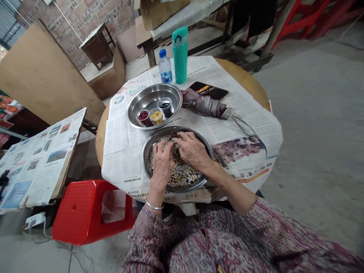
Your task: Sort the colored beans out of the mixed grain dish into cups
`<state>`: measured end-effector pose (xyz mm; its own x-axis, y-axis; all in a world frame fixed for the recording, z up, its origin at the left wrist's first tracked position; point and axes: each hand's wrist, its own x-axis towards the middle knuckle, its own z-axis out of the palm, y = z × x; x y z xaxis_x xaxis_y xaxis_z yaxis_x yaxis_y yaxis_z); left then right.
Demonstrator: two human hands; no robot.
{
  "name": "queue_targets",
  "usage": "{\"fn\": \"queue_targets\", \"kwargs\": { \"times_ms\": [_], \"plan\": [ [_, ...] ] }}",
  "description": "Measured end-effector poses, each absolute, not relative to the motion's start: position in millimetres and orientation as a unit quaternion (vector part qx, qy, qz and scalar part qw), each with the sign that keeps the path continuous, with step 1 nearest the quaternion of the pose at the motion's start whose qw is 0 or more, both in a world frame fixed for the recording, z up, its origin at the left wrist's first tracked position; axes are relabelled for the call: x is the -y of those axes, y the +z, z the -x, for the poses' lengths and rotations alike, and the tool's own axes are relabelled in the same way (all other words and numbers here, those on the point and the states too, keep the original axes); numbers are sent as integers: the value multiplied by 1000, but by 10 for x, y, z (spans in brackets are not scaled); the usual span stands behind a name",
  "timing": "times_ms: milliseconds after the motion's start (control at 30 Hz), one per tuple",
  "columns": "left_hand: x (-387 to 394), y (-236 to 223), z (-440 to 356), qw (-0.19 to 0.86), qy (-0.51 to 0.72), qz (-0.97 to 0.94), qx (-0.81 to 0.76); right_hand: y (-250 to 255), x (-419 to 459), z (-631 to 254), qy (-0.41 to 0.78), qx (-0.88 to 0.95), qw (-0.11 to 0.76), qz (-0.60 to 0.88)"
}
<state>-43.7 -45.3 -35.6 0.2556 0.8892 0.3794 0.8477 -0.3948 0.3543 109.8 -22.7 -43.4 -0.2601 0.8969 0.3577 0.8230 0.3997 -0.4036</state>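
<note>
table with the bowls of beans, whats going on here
A person has both hands in a steel bowl of mixed beans, the left hand and right hand down among them. Behind it, a second steel bowl holds three small cups of red, yellow and black beans. Both bowls sit on newspaper spread over a round table.

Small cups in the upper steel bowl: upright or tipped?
Upright: all three clear cups stand on their bases in the steel bowl, contents level, nothing spilled.

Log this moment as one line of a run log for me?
Left hand: in mixed beans | right hand: in same beans | steel bowl: under both hands, on newspaper
</note>
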Motion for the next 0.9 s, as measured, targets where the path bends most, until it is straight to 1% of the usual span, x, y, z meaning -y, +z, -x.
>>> {"fn": "queue_targets", "kwargs": {
  "times_ms": [133, 267, 367, 467, 533, 667, 767, 900],
  "plan": [
    [412, -369, 449, 18, 197, -777, -598, -383, 247, -1067, 68, 804, 217, 549],
    [394, -330, 449, 45, 161, -802, -573, -346, 238, -1097, 113, 818, 211, 523],
    [416, -289, 443, 47, 170, -798, -576, -324, 237, -1129, 129, 804, 241, 528],
    [457, -265, 448, 33, 209, -768, -604, -296, 247, -1141, 129, 767, 276, 565],
    [494, -238, 461, 35, 231, -748, -621, -277, 256, -1136, 146, 753, 282, 576],
    [608, -133, 506, 72, 207, -751, -622, -257, 276, -1121, 201, 770, 252, 550],
    [695, -86, 536, 108, 163, -773, -604, -253, 287, -1119, 204, 803, 232, 510],
    [716, -162, 558, 128, 192, -781, -580, -259, 293, -1122, 189, 824, 206, 493]
  ]
}}
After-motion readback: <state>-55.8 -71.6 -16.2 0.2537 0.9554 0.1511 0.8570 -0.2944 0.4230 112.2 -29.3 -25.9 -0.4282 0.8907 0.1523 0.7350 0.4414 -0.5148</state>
